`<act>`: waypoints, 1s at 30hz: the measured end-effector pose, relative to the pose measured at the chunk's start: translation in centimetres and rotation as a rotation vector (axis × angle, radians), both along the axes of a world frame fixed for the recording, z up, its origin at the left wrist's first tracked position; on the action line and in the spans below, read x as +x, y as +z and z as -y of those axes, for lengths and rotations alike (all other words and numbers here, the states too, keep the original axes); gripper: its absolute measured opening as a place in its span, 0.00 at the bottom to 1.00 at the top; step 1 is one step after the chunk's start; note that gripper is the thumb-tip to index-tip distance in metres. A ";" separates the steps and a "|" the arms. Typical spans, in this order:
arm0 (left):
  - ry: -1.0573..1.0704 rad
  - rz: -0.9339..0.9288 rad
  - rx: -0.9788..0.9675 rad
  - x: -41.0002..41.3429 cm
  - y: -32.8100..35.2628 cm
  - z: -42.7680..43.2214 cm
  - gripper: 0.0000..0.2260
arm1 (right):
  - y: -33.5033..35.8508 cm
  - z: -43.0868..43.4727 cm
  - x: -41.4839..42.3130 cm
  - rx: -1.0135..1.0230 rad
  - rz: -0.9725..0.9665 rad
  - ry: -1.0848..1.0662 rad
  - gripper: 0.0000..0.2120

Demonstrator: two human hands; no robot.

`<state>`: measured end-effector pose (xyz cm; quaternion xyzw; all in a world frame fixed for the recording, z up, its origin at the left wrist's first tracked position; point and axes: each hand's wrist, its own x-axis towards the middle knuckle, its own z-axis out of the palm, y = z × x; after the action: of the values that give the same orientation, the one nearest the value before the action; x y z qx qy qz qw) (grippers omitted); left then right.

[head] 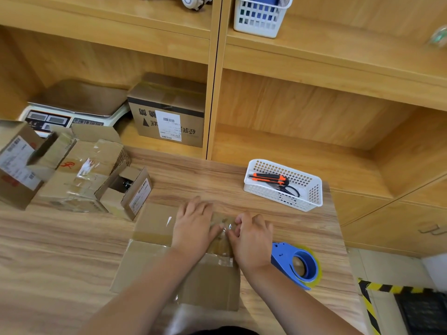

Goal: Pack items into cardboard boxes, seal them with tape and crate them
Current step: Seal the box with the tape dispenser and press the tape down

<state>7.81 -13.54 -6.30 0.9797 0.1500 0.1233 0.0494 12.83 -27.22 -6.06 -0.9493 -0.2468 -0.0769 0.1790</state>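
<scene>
The cardboard box (150, 262) is set on the worktop (60, 250). Its top is pressed by the left hand (193, 226), fingers straight, while clear tape (226, 227) on it is pinched by the curled fingers of the right hand (252, 238). A blue tape dispenser (297, 264) is laid just beside.

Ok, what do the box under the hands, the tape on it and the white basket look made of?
Box: brown cardboard, matte, probably corrugated; folded flaps, dull surface. Tape: likely thin clear plastic film; glossy glare, box shows through. White basket: probably moulded plastic; smooth, uniform lattice walls.
</scene>
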 end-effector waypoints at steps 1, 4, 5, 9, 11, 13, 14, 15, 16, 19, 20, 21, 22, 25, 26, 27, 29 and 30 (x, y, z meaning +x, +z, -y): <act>-0.046 -0.076 -0.001 0.5 0.0 -0.1 0.24 | 0.0 0.0 0.0 -0.011 0.004 -0.003 0.16; -0.113 -0.233 -0.079 1.5 0.1 -0.4 0.34 | 0.0 0.0 0.2 -0.022 -0.010 -0.008 0.14; -0.115 -0.215 -0.103 1.7 0.2 -0.5 0.38 | -0.1 0.0 0.3 -0.019 -0.021 -0.015 0.13; -0.101 -0.191 -0.120 1.9 -0.3 -0.8 0.32 | -0.1 0.1 0.4 -0.047 -0.045 -0.019 0.14; -0.079 -0.181 -0.102 2.1 -0.8 -0.8 0.24 | 0.3 0.4 0.8 -0.123 -0.134 -0.056 0.16; -0.071 -0.180 -0.103 2.3 -1.2 -0.9 0.17 | 0.3 0.8 1.1 -0.093 -0.237 -0.102 0.20; -0.076 -0.177 -0.089 2.4 -1.2 -0.8 0.15 | 0.2 1.0 1.1 -0.018 -0.275 -0.112 0.22; -0.077 -0.170 -0.079 2.3 -1.3 -0.8 0.16 | 0.0 1.1 1.2 0.063 -0.309 -0.111 0.23; -0.078 -0.169 -0.063 2.2 -1.2 -0.9 0.17 | -0.1 1.1 1.1 0.117 -0.341 -0.098 0.25; -0.108 -0.221 -0.057 2.1 -1.0 -0.8 0.26 | -0.5 0.8 1.3 0.142 -0.433 -0.054 0.24; -0.112 -0.230 -0.057 2.0 -0.7 -0.7 0.28 | -0.5 0.7 1.5 0.138 -0.451 -0.062 0.24; -0.115 -0.253 -0.056 2.0 -0.6 -0.6 0.28 | -0.4 0.6 1.6 0.136 -0.466 -0.075 0.23; -0.114 -0.253 -0.050 2.2 -0.7 -0.6 0.26 | -0.5 0.5 1.7 0.132 -0.481 -0.090 0.20; -0.114 -0.242 -0.051 2.7 -0.6 -0.7 0.23 | -0.7 0.1 2.0 0.128 -0.486 -0.113 0.12; -0.117 -0.234 -0.042 2.8 -0.6 -0.9 0.21 | -0.7 0.0 2.1 0.134 -0.481 -0.123 0.11; -0.132 -0.191 -0.031 2.9 -0.7 -0.9 0.19 | -0.7 -0.1 2.1 0.145 -0.478 -0.131 0.10; -0.148 -0.138 -0.028 2.8 -0.8 -1.1 0.18 | -0.9 -0.2 2.2 0.153 -0.486 -0.138 0.10; -0.178 -0.138 -0.033 2.8 -0.8 -1.4 0.19 | -0.9 -0.2 2.3 0.161 -0.491 -0.139 0.09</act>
<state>10.64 -12.13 -7.10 0.9944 0.0675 0.0481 0.0659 15.09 -27.01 -6.98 -0.9369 -0.1234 0.1242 0.3025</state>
